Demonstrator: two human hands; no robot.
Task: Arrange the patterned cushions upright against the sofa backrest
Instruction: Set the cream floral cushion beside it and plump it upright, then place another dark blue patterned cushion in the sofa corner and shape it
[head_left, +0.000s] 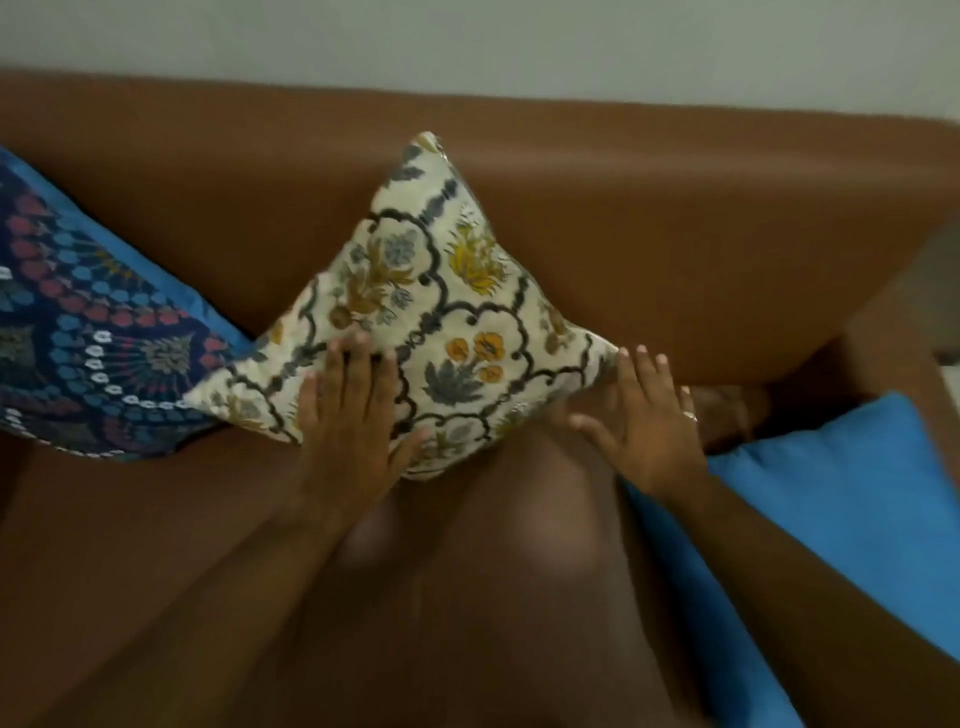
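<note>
A cream cushion with a yellow and grey flower pattern (441, 291) stands on one corner, leaning against the brown sofa backrest (675, 223). My left hand (353, 415) lies flat on its lower left face, fingers spread. My right hand (639, 421) touches its right corner with open fingers, a ring on one finger. A dark blue cushion with a red and blue mandala pattern (88, 338) leans against the backrest at the left, its edge tucked behind the cream one.
A plain blue cushion (841, 509) lies on the seat at the right, by the sofa armrest (893, 332). The brown seat (467, 597) spreads out below my arms. A pale wall (467, 41) rises behind the sofa.
</note>
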